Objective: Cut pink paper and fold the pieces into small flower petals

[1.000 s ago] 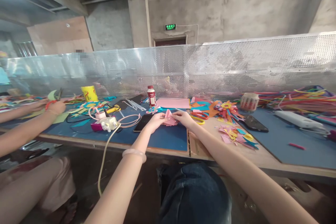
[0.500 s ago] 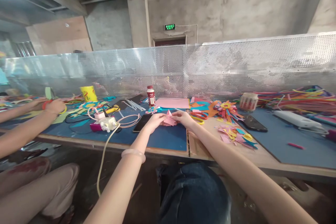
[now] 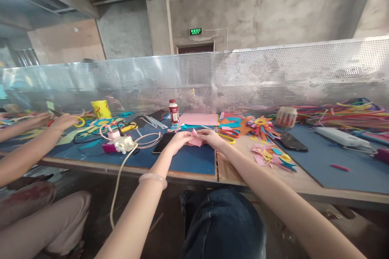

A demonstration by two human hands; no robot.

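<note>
Between my two hands is a piece of folded pink paper [image 3: 195, 139], with one pointed tip standing up. My left hand [image 3: 181, 139] pinches its left side, and my right hand [image 3: 212, 137] pinches its right side. Both hands are just above the blue mat [image 3: 188, 162] near the table's front. A dark tablet or phone [image 3: 164, 142] lies partly behind my left hand. Behind the paper are a pink sheet [image 3: 199, 119] and a small bottle with a dark red cap [image 3: 173, 111]. Scissors with orange and yellow handles [image 3: 228, 134] lie beyond my right hand.
Paper scraps [image 3: 270, 154] and an orange paper flower [image 3: 261, 127] lie to the right, near a black phone [image 3: 292, 141]. A plug adapter with cables [image 3: 123, 144] sits left. Further left, a co-worker's hands [image 3: 63, 121] hold scissors. A perforated metal screen [image 3: 136, 83] runs behind.
My hands stay on the pink paper, with only slight finger movement. The co-worker's scissors and hands have shifted at the left. The whole view has moved a little.
</note>
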